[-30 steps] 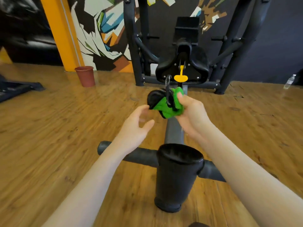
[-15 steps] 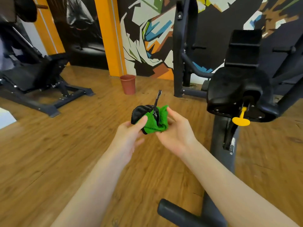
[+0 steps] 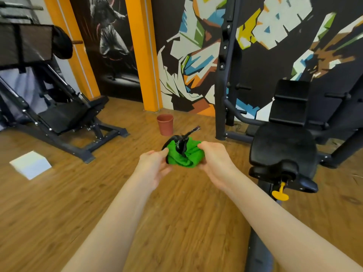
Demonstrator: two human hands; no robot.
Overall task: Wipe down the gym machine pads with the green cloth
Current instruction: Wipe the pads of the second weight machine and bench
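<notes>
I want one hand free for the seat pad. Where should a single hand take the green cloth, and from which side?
Probably the loose bunched right half of the green cloth, where the right hand already pinches it, coming from the right. The left half is wrapped over a black object that the left hand holds, so gripping there would catch both.

Gym: weight machines [image 3: 59, 107], padded seat [image 3: 282, 152].

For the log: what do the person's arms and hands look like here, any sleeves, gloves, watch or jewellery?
Both forearms are bare as far as the frame shows, with no sleeve in view. The left hand and right hand wear no gloves, and no watch, bracelet or ring is visible on the sides that face the camera.
</notes>
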